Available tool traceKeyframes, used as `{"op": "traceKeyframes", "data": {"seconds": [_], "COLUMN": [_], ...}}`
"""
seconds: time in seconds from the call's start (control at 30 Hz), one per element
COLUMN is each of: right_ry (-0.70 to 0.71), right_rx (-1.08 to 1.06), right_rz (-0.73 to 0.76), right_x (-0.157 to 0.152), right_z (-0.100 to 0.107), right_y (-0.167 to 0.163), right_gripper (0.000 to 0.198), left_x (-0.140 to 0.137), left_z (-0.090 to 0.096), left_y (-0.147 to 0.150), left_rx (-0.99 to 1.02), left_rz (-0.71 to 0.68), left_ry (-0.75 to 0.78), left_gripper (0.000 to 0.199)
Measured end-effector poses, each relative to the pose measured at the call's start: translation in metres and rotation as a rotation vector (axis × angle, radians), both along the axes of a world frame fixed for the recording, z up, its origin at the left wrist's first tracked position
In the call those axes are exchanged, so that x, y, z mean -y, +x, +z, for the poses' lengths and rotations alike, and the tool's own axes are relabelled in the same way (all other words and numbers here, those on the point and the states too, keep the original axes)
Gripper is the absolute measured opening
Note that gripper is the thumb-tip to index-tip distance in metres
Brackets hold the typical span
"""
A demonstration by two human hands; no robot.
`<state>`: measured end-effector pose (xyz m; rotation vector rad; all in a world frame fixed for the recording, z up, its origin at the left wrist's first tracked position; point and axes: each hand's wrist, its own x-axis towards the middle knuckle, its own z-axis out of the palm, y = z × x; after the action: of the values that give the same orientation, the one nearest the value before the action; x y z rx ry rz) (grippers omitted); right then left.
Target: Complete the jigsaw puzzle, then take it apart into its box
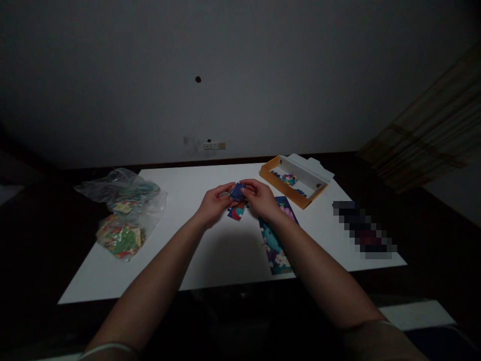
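Note:
Over the middle of the white table [203, 260], my left hand [216, 203] and my right hand [259, 198] meet at a dark blue jigsaw puzzle piece [238, 191]. The fingers of both are closed on it from either side. Just below them sits a joined bit of puzzle with red and teal colours [236, 213], partly covered by my fingers. A colourful picture sheet [276, 245] with cartoon figures lies beneath my right forearm, which hides part of it.
An open yellow box [287, 189] with several puzzle pieces inside stands at the back right. Clear plastic bags [126, 213] full of colourful pieces lie on the left. A pixelated dark object [363, 230] is near the right edge. A wall rises behind the table.

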<state>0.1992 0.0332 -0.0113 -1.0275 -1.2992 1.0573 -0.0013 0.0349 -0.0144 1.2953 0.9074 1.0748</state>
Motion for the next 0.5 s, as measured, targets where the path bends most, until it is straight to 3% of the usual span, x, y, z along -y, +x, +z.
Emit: {"op": "traceKeyframes", "data": {"seconds": [0.1, 0.17, 0.27, 0.33, 0.43, 0.5], "right_ry": [0.035, 0.122, 0.330, 0.392, 0.217, -0.001], "right_rx": [0.045, 0.075, 0.150, 0.287, 0.727, 1.075], "right_rz": [-0.036, -0.140, -0.394, -0.525, -0.590, -0.419], "right_x": [0.003, 0.007, 0.013, 0.015, 0.009, -0.002], "right_z": [0.014, 0.032, 0.065, 0.085, 0.106, 0.112], "right_y": [0.006, 0.022, 0.070, 0.112, 0.172, 0.199], "right_gripper": [0.031, 0.030, 0.030, 0.035, 0.035, 0.041], "left_x": [-0.002, -0.002, 0.000, 0.001, 0.000, -0.001], "left_z": [-0.004, -0.004, -0.005, -0.008, -0.013, -0.014], "left_y": [-0.005, -0.009, -0.012, -0.013, -0.012, -0.012], "left_rx": [-0.177, -0.303, -0.667, -0.914, -1.042, -1.052], "left_rz": [-0.017, -0.030, -0.129, -0.179, -0.193, -0.194], "left_ry": [0.163, 0.267, 0.464, 0.560, 0.599, 0.613], "left_gripper": [0.071, 0.070, 0.082, 0.088, 0.085, 0.081]}}
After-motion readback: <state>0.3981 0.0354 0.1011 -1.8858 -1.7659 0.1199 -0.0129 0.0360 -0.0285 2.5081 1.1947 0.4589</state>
